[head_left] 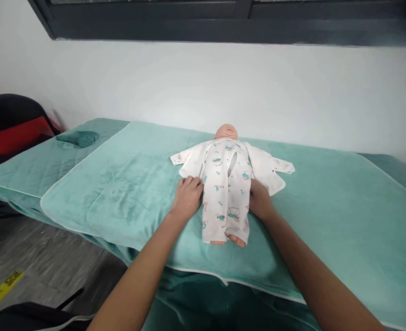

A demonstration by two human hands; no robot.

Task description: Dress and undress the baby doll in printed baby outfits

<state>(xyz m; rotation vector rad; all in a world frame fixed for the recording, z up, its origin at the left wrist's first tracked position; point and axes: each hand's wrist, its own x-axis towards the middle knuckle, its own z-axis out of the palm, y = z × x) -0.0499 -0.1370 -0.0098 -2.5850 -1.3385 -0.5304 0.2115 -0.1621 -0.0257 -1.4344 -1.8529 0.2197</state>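
Observation:
A baby doll [226,131] lies on its back on a green-covered bed, its head toward the wall. White printed baby pants [217,202] cover its legs and reach up over its chest, with its toes showing at the cuffs. Beneath them, a white baby jacket [263,166] spreads open to both sides. My left hand [188,196] is closed at the left edge of the pants, its fingers curled. On the opposite edge, my right hand [261,200] is closed too, with its fingertips partly hidden by the cloth.
The bed cover [337,220] has white piping and a loose fold along the front edge. A face hole [79,139] is at the bed's left end. Beyond it stands a black and red chair [13,128]. A white wall [189,82] runs behind the bed, below a dark window frame [203,23].

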